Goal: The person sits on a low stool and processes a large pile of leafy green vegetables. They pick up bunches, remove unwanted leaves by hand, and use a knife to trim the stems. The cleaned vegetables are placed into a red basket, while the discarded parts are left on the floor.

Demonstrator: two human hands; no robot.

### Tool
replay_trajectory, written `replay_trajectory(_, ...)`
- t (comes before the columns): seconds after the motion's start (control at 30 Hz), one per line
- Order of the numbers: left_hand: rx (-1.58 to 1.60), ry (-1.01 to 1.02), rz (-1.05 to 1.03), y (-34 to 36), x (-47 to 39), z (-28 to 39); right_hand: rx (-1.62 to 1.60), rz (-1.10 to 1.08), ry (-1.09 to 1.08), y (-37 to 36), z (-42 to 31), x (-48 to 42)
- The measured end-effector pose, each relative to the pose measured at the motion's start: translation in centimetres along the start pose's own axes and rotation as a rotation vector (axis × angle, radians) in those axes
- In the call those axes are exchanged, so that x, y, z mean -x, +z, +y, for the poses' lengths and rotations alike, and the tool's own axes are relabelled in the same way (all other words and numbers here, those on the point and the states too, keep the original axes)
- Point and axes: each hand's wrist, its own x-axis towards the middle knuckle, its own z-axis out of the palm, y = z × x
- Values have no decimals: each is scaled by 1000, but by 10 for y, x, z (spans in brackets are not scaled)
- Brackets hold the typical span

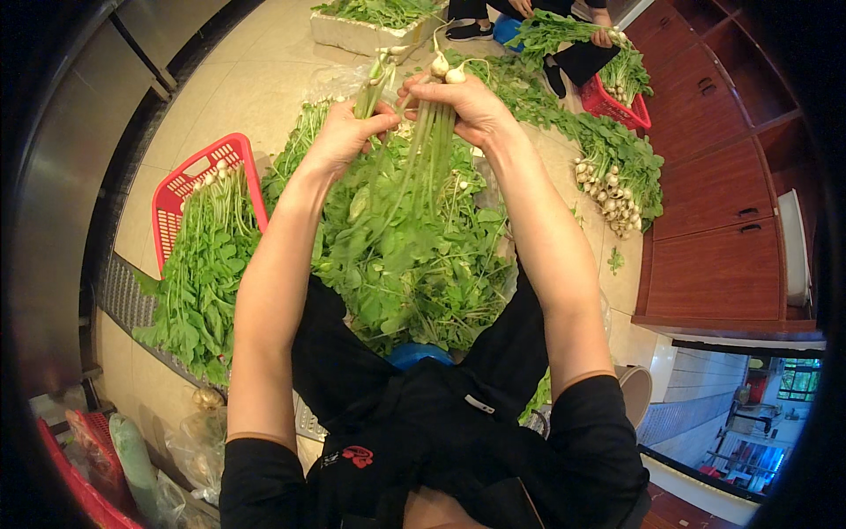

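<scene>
Close together above a heap of leafy greens (pixel 410 264), my two hands hold root vegetables by their stems. My left hand (pixel 353 129) is closed on a few pale stems (pixel 375 82) with thin whitish roots at the top. In my right hand (pixel 459 106) is a bunch of small white turnips (pixel 439 65), roots up, its long green stems and leaves hanging down over the heap. The fingertips of both hands nearly meet at a stem between them; whether both touch it I cannot tell.
A red plastic basket (pixel 244 155) with turnip greens stands at the left. More bunched turnips (pixel 611 192) lie on the tiled floor at right, beside wooden cabinets (pixel 714 271). A foam box (pixel 357 36) of greens and a co-worker holding turnips are at the top, near another red basket (pixel 638 118).
</scene>
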Motion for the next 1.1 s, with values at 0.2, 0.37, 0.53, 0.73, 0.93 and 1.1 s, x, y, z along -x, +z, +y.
replay_trajectory(0.2,-78,-1,-4,-15,-2,8,297,64,67,-11,-12,7)
replay_trajectory(0.37,-204,-41,-63,-31,-5,7,828,125,84,-26,-20,10)
replay_trajectory(0.53,-175,-180,-188,-17,10,10,626,197,49,-59,-50,29)
replay_trajectory(0.73,-114,-211,-240,15,20,-1,190,14,53,-72,-63,40)
replay_trajectory(0.93,42,-32,-133,16,9,0,-226,-10,75,-52,-30,20)
replay_trajectory(1.1,78,-10,-122,22,9,-3,-329,119,71,-15,-5,-1)
